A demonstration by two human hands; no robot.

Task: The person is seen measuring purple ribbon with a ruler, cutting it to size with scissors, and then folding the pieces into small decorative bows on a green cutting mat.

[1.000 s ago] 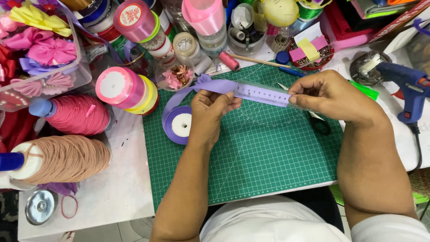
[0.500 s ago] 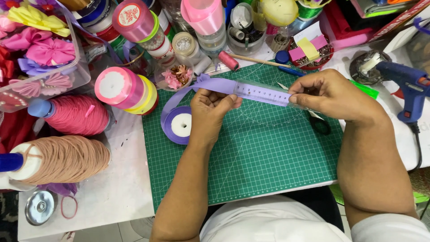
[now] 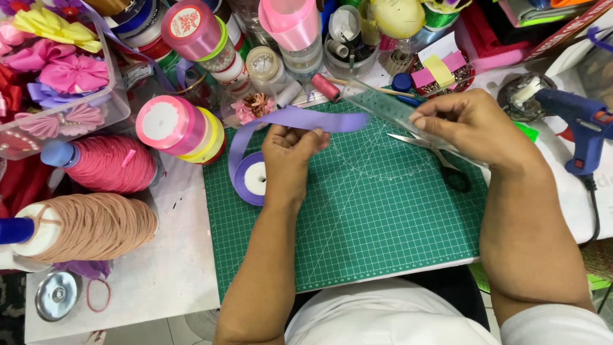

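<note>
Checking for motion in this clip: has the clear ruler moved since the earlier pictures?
Yes. The clear ruler earlier lay along the purple ribbon; now the right hand has drawn it rightward off the ribbon, over the scissors on the green cutting mat.

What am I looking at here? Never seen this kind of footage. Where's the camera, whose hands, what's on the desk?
No machine here: one person works with bare hands, and a single camera on their head looks down at the desk. The left hand pinches a strip of purple ribbon that runs back to its spool on the green cutting mat. The right hand holds a clear ruler, apart from the ribbon's free end. Scissors lie on the mat under that hand. To the left stand two big thread cones, stacked ribbon rolls and a clear box of ribbon bows. A blue glue gun rests at the right edge. The back of the desk is crowded with more rolls and jars.
</note>
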